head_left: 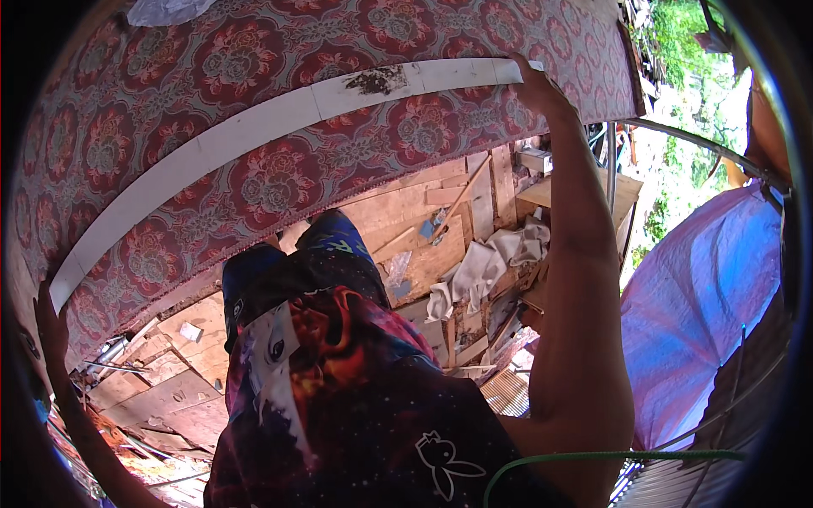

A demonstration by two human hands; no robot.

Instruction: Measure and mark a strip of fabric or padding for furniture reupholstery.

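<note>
A long white strip (203, 152), like a flat slat or template, lies across red-and-grey floral fabric (279, 182). It looks curved in this wide view, and several thin cross lines mark it. A dark, crumbly stain covers part of it right of the middle. My right hand (535, 91) is closed over its far right end, thumb and fingers at the tip. At the lower left end, my left hand (52, 328) grips the strip by its edge, seen side-on with its fingertips partly hidden. Both arms are spread wide.
Clear plastic (169, 10) lies at the fabric's far left. Below the fabric's near edge is a plank floor (174, 394) with wood scraps and a crumpled beige cloth (487, 267). A blue-purple tarp (703, 305) hangs at right, and a green cord (610, 455) crosses low.
</note>
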